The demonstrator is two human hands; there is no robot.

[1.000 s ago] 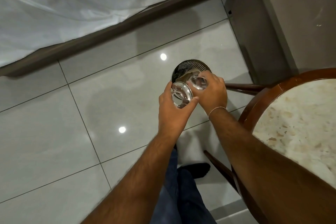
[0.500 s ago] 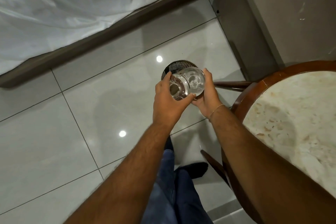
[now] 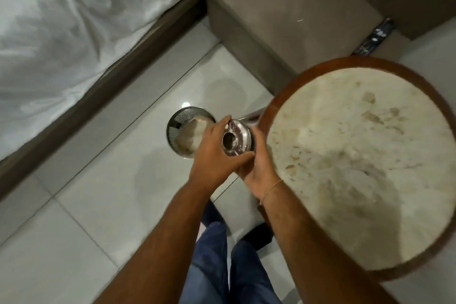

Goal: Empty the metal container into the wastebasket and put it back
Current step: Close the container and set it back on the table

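Both hands, left hand (image 3: 217, 153) and right hand (image 3: 259, 168), gripping metal container (image 3: 238, 140), fingers clamped on it; wastebasket (image 3: 183, 116) sitting at 9 o'clock, worktop (image 3: 357, 155) at 3.

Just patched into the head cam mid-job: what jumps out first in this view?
Both hands, left hand and right hand, grip a shiny metal container at the centre of the view, between the wastebasket and the table. Just past them, the mesh wastebasket stands on the pale tiled floor with light-coloured waste inside. The round marble-topped table fills the right side, and a bed with white sheets the upper left.
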